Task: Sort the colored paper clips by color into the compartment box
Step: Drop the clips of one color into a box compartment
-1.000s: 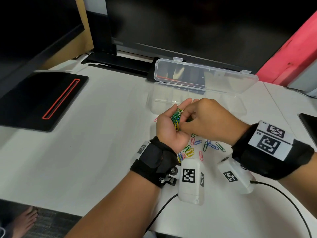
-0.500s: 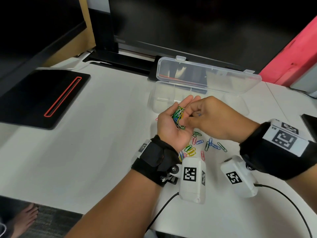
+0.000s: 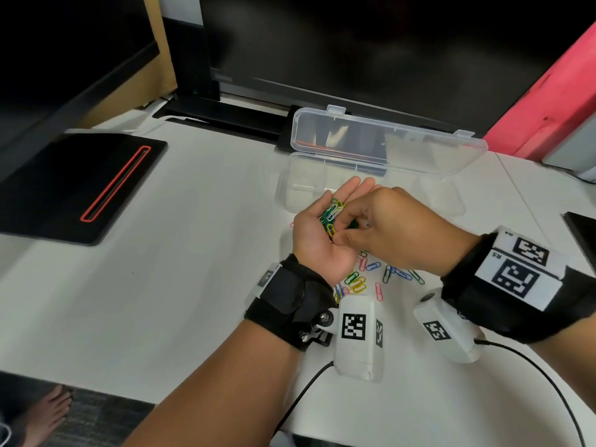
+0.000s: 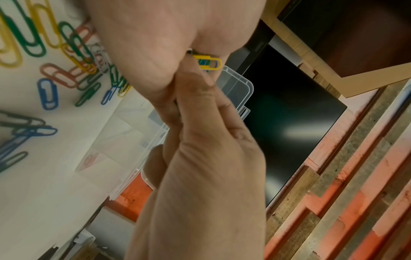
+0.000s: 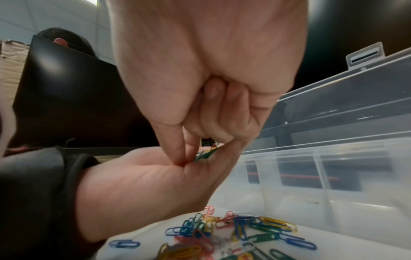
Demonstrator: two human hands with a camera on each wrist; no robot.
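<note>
My left hand (image 3: 317,243) is palm up above the table, fingers nearly straight, carrying a small heap of mixed paper clips (image 3: 332,214). My right hand (image 3: 342,236) reaches in from the right with fingers curled; thumb and forefinger pinch clips in that palm (image 5: 203,154). A yellow clip (image 4: 210,62) sticks out between the two hands. More loose clips (image 3: 374,275) of several colors lie on the white table under the hands. The clear compartment box (image 3: 301,191) stands open just beyond them, its lid (image 3: 403,146) tilted back; the compartments look empty.
A black pad with a red outline (image 3: 80,185) lies at the left. A dark monitor (image 3: 354,43) and its base stand behind the box. A red block (image 3: 548,91) is at the back right, a black object (image 3: 583,233) at the right edge. Cables (image 3: 532,362) trail toward me.
The left fingers have straightened out flatter. The right thumb and forefinger have moved down the palm toward the wrist side of the clip heap. Both hands stay over the pile.
</note>
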